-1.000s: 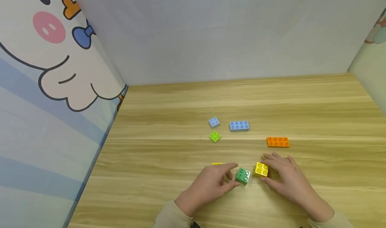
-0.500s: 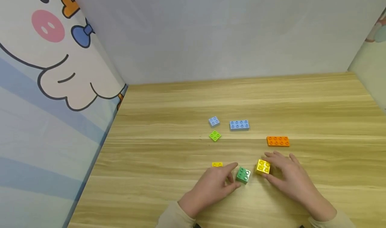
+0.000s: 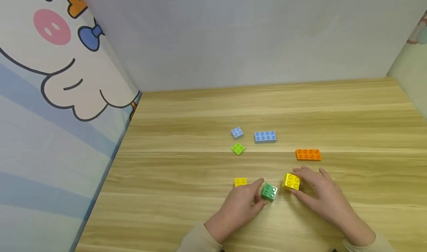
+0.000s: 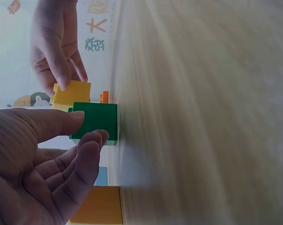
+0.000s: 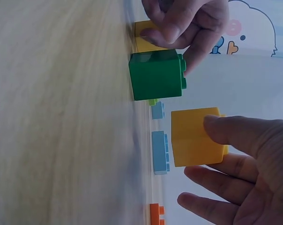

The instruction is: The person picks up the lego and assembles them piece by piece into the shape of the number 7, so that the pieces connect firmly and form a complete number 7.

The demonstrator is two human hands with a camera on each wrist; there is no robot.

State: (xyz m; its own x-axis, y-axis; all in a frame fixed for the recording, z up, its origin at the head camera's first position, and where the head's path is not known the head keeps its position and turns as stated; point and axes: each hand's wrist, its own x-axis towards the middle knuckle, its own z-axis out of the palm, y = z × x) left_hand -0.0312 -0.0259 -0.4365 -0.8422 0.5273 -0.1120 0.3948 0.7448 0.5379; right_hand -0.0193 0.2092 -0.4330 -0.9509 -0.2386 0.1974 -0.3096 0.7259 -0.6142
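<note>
Head view has both hands apart, with two bricks between them. Right hand is pinching a yellow brick between thumb and fingers, studs up, and from the right wrist view you can see it's off the table. Left hand has its thumb and fingers around the near-left side of a green brick, which sits on the wood. Can't tell if it's properly gripping that one or just hovering/touching. The green and yellow ones are near each other but not touching.

Just past the left hand there's a second yellow piece, partly hidden by the hand. Further out: a lime green flat piece turned like a diamond, a small light blue brick right behind it, a longer light blue brick next to that, and an orange brick lying beyond the right hand. Pale backdrop behind, cartoon print on the left.
</note>
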